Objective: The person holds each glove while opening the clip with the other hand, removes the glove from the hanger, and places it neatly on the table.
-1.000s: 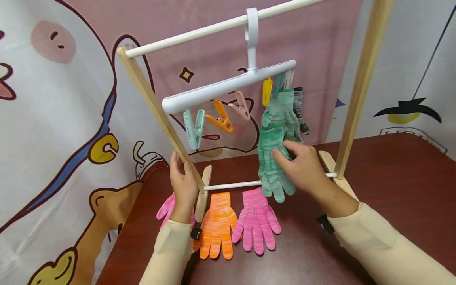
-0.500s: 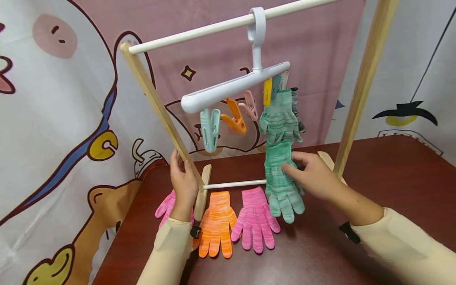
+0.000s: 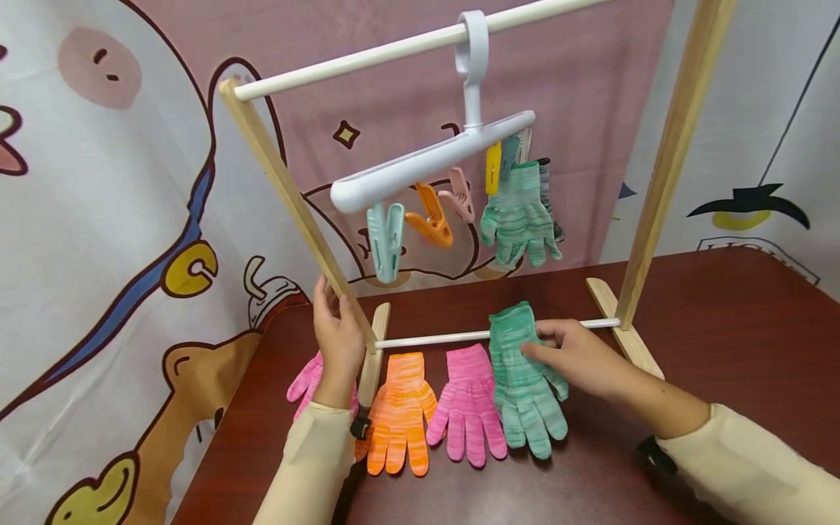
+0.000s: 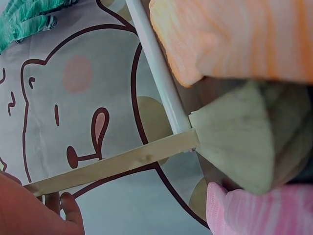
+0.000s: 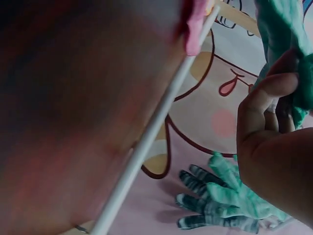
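My right hand (image 3: pixel 577 357) pinches a green striped glove (image 3: pixel 521 379) by its side, thumb in front; the glove hangs fingers down above the table, overlapping a pink glove (image 3: pixel 467 408) in the head view. In the right wrist view, the thumb and fingers close on the green cloth (image 5: pixel 281 29). At the left, my left hand (image 3: pixel 337 339) holds the rack's wooden post (image 3: pixel 289 189); its fingertips curl behind the wood in the left wrist view. Another green glove (image 3: pixel 521 211) hangs from clips on the white hanger (image 3: pixel 433 157), with a dark striped glove (image 3: pixel 551 211) partly hidden behind it.
An orange glove (image 3: pixel 400 415) lies on the table beside the pink one. Another pink glove (image 3: pixel 307 383) is partly covered by my left arm. Teal (image 3: pixel 385 244), orange (image 3: pixel 431 219) and pink clips (image 3: pixel 459 195) hang without gloves. A white bar (image 3: pixel 433 339) crosses the rack low down.
My right hand has brought the green glove down and slightly right, away from the hanging green one. The hanger has swung a little on its rod. My left hand stays on the post.
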`<state>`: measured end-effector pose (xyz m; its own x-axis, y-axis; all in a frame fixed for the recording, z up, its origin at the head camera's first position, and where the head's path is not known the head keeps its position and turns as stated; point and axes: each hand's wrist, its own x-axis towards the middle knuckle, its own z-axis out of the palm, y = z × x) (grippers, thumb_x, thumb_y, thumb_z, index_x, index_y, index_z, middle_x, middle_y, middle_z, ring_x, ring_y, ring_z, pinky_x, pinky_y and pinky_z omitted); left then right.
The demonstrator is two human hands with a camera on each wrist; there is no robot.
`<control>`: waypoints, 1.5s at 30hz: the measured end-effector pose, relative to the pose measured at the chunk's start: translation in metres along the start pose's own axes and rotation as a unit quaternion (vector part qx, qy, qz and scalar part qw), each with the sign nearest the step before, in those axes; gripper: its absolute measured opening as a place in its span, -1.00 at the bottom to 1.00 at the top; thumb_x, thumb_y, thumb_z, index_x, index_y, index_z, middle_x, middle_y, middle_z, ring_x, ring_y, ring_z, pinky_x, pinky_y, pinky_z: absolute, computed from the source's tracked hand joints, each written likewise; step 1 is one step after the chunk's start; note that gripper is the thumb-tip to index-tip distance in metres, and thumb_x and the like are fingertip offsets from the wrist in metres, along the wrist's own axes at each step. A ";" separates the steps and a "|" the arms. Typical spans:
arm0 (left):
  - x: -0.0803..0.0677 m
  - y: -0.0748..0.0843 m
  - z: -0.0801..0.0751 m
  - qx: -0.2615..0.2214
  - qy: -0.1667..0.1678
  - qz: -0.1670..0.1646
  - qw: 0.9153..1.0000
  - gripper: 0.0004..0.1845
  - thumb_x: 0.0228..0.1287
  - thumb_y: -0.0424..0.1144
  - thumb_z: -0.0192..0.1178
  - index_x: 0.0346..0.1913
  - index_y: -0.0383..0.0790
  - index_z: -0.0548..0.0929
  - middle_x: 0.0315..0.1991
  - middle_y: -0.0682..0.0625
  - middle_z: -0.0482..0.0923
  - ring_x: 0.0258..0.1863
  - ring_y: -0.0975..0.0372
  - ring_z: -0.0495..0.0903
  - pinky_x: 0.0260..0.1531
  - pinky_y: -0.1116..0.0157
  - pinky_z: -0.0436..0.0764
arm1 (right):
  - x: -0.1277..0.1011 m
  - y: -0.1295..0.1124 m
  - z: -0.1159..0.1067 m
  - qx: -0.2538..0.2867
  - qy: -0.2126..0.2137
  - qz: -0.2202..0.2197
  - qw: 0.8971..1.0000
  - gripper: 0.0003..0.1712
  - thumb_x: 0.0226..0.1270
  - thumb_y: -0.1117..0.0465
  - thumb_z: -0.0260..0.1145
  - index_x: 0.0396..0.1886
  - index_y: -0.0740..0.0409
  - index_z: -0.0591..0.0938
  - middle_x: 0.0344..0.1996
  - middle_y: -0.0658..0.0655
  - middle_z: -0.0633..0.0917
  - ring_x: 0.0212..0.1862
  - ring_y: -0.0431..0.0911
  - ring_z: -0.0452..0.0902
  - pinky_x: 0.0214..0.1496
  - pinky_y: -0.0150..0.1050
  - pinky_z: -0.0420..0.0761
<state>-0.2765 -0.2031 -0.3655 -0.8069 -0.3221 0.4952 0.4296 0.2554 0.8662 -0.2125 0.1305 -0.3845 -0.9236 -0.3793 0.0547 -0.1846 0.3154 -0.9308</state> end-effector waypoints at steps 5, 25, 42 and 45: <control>0.002 -0.011 0.000 0.001 0.000 -0.003 1.000 -0.45 0.55 -0.46 -0.14 0.52 -0.16 0.18 0.32 -0.25 0.39 0.25 -0.03 0.44 0.25 -0.06 0.49 | 0.000 0.012 -0.002 -0.004 -0.021 0.003 1.000 -0.71 0.47 0.16 0.24 -0.02 0.29 0.65 -0.54 -0.09 0.65 -0.46 -0.35 0.42 -0.29 -0.41 0.53; 0.002 -0.011 -0.001 0.001 0.007 -0.004 1.000 -0.45 0.54 -0.48 -0.13 0.51 -0.18 0.18 0.33 -0.25 0.38 0.25 -0.03 0.44 0.24 -0.06 0.49 | 0.008 0.032 -0.022 -0.089 -0.072 0.028 0.993 -0.77 0.31 0.18 0.38 -0.22 0.26 0.58 -0.59 -0.01 0.49 -0.65 -0.31 0.28 -0.61 -0.36 0.40; 0.002 -0.010 0.002 0.002 0.013 -0.006 1.000 -0.44 0.52 -0.51 -0.14 0.52 -0.21 0.17 0.35 -0.25 0.37 0.23 -0.02 0.44 0.22 -0.03 0.48 | 0.004 0.032 -0.030 -0.114 -0.099 0.034 0.988 -0.70 0.29 0.24 0.40 -0.23 0.26 0.43 -0.65 -0.01 0.47 -0.66 -0.21 0.41 -0.66 -0.18 0.60; 0.002 -0.012 0.001 0.004 0.010 -0.004 1.000 -0.44 0.53 -0.48 -0.13 0.52 -0.17 0.18 0.35 -0.22 0.38 0.24 0.01 0.44 0.23 -0.02 0.49 | 0.003 0.033 -0.029 -0.129 -0.108 0.031 0.985 -0.79 0.32 0.25 0.37 -0.27 0.21 0.48 -0.62 0.01 0.50 -0.66 -0.17 0.45 -0.66 -0.18 0.61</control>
<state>-0.2837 -0.2060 -0.3745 -0.8015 -0.3427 0.4901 0.4202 0.2605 0.8692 -0.2311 0.1650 -0.4047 -0.8479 -0.5197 -0.1046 -0.2347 0.5449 -0.8050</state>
